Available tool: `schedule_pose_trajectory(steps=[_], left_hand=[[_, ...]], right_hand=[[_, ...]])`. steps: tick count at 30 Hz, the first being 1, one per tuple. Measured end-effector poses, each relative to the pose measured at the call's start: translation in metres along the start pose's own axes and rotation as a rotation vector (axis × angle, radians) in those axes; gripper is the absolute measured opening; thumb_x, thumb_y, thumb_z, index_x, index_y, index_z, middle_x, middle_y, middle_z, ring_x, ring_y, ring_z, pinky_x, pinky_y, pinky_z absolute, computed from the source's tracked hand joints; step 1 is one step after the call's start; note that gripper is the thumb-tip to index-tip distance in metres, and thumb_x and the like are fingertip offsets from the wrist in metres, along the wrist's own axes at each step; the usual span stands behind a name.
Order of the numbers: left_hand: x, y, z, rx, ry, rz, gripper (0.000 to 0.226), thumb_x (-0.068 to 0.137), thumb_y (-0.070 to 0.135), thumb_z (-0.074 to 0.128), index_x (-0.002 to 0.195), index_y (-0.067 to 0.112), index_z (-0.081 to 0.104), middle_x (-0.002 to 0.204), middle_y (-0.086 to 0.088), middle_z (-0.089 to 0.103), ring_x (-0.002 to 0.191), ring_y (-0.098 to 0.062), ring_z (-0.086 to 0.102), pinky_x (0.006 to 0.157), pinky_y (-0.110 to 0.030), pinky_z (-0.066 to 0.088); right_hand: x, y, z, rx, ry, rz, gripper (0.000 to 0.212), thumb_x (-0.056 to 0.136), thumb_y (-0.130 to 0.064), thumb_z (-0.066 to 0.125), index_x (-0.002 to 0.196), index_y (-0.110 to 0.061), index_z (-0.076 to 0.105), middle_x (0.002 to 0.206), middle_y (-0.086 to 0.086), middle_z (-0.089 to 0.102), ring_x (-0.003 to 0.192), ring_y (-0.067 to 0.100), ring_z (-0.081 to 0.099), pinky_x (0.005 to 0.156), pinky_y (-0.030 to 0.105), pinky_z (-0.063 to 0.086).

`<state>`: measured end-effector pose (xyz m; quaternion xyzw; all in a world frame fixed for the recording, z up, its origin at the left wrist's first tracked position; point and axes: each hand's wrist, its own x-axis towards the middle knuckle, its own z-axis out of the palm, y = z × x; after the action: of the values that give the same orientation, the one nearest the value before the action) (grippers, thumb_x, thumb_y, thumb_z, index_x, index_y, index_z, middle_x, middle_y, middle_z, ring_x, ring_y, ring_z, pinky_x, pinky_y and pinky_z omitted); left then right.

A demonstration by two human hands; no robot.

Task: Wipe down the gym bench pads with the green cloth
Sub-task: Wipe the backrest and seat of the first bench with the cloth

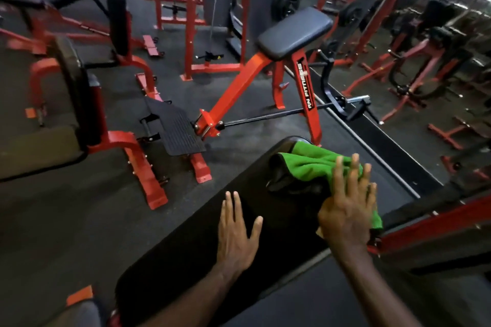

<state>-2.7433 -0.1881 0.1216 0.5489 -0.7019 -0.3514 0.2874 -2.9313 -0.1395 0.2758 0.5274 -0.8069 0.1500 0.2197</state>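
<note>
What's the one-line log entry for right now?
step: wiping | right hand: flat on green cloth | left hand: flat on bench pad | cloth: at pad's far end

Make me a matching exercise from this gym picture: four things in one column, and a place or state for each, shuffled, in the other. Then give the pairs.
Things
1. green cloth
2. left hand
3. right hand
4. small dark seat pad

Places or states
A. lies flat on the bare bench pad, touching no cloth
B. sits on top of the red frame further back
C. presses on the cloth with fingers straight
D. lies bunched at the far end of the bench pad

Pairs: 1-D, 2-A, 3-C, 4-B
</note>
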Motion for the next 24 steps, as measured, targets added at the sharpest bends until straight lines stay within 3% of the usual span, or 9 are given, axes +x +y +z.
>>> schedule_pose_trajectory(steps=[3,5,7,12,15,18,22,24], left_hand=[[-0.005,0.006,0.018,-0.027,0.105,-0.035,0.086,0.101,0.069,0.025,0.166,0.019,0.000,0.174,0.002,-0.008,0.160,-0.018,-0.003,0.129,-0.047,0.014],[-0.004,0.006,0.027,-0.061,0.160,-0.044,0.083,0.103,0.065,0.028,0.166,0.015,0.009,0.174,0.001,-0.001,0.161,-0.019,0.002,0.128,-0.050,0.017],[-0.005,0.003,0.032,-0.071,0.201,-0.040,0.081,0.103,0.063,0.032,0.166,0.017,0.012,0.174,0.003,0.002,0.161,-0.018,0.005,0.128,-0.048,0.016],[-0.006,-0.001,0.035,-0.070,0.203,-0.024,0.083,0.100,0.060,0.037,0.166,0.024,0.003,0.174,0.009,-0.003,0.160,-0.013,0.002,0.129,-0.038,0.006],[-0.006,-0.004,0.038,-0.065,0.228,-0.024,0.084,0.100,0.058,0.039,0.166,0.020,0.005,0.174,0.008,-0.002,0.160,-0.013,0.003,0.129,-0.037,0.005],[-0.005,-0.004,0.041,-0.064,0.239,-0.040,0.086,0.098,0.058,0.040,0.166,0.018,0.008,0.174,0.005,0.001,0.160,-0.014,0.007,0.129,-0.040,0.008],[-0.005,-0.003,0.041,-0.061,0.254,-0.090,0.087,0.097,0.061,0.039,0.166,0.023,0.003,0.174,0.008,-0.003,0.160,-0.014,0.001,0.129,-0.041,0.007],[-0.006,-0.004,0.042,-0.043,0.271,-0.118,0.087,0.098,0.064,0.035,0.166,0.022,0.003,0.174,0.008,-0.005,0.160,-0.014,-0.001,0.129,-0.040,0.005]], right_hand=[[-0.020,0.001,0.007,-0.135,-0.174,-0.485,0.086,0.079,-0.028,0.053,0.163,-0.030,0.031,0.171,0.005,0.025,0.156,0.040,0.022,0.122,0.063,0.024],[-0.012,0.009,0.008,-0.185,-0.235,-0.652,0.080,0.082,-0.046,0.055,0.160,-0.032,0.039,0.168,0.001,0.032,0.155,0.036,0.028,0.121,0.061,0.028],[0.014,0.010,0.012,-0.203,-0.209,-0.652,0.075,0.085,-0.052,0.051,0.157,-0.031,0.045,0.167,0.000,0.034,0.154,0.034,0.031,0.119,0.059,0.032],[0.065,-0.025,0.023,-0.104,-0.198,-0.347,0.077,0.084,-0.049,0.056,0.158,-0.032,0.043,0.166,0.009,0.036,0.152,0.039,0.032,0.118,0.056,0.030],[0.043,-0.039,0.041,-0.179,-0.252,-0.634,0.075,0.090,-0.057,0.050,0.160,-0.035,0.037,0.167,0.008,0.035,0.155,0.039,0.025,0.123,0.056,0.020],[0.050,-0.032,0.045,-0.193,-0.319,-0.875,0.070,0.095,-0.058,0.045,0.161,-0.036,0.035,0.167,0.002,0.036,0.157,0.031,0.026,0.125,0.051,0.019],[0.084,-0.052,0.049,-0.188,-0.252,-0.587,0.070,0.090,-0.054,0.052,0.156,-0.034,0.045,0.164,0.009,0.041,0.152,0.036,0.033,0.120,0.053,0.024],[0.068,-0.067,0.059,-0.171,-0.259,-0.606,0.071,0.088,-0.050,0.063,0.155,-0.031,0.047,0.162,0.012,0.042,0.151,0.039,0.033,0.122,0.057,0.021]])
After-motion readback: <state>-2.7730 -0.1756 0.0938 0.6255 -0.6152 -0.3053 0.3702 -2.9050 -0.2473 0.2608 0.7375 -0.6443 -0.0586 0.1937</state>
